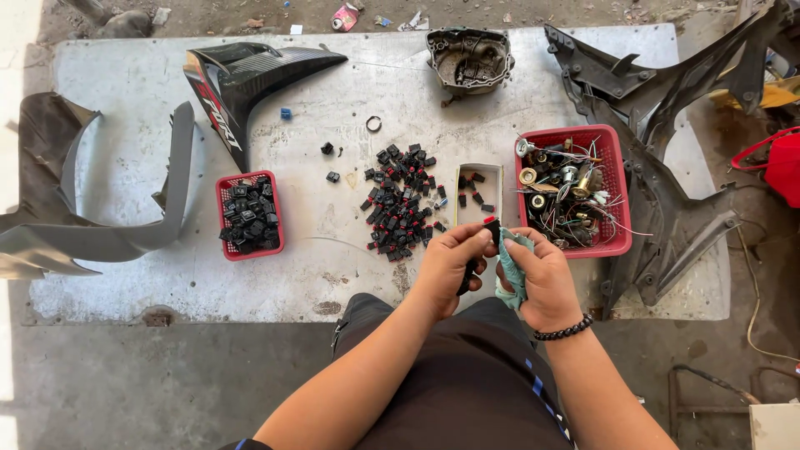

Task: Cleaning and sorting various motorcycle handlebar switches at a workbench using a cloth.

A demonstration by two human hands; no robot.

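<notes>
Left hand point(450, 262) fingers pinch a small black-and-red switch point(492, 227) just below the white tray point(498, 179); right hand point(542, 279) fingers press a teal cloth point(510, 267) against it. Wiping goes best with a steady pinch and short strokes.

— What sits on the grey slab point(150, 75) at the far side?
— A black carbon-look fairing panel point(242, 79) and a grimy metal engine cover point(468, 58), with a small black ring point(373, 124) between them.
— And the edges?
— A grey fender point(100, 225) hangs off one side, a black plastic frame piece point(658, 167) off the other, near a red bag point(779, 162).
</notes>
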